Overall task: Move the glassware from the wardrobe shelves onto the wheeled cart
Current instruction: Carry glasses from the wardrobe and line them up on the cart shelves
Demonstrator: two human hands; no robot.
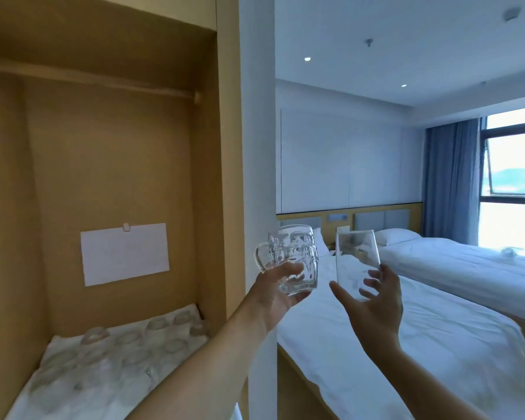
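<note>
Here left hand (275, 294) grips mug (294, 259), right hand (376, 301) grips tumbler (356, 262); beds (437, 328) behind.

Your two forearms are bare, with no sleeves in view, entering from 6 o'clock. Your left hand (278, 287) and right hand (376, 301) wear no gloves, rings or watch.

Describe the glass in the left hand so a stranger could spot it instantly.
Find the white wall edge between the wooden wardrobe and the beds. In front of it the left hand holds a dimpled glass mug. Unlike the smooth tumbler beside it, it has a handle.
</note>
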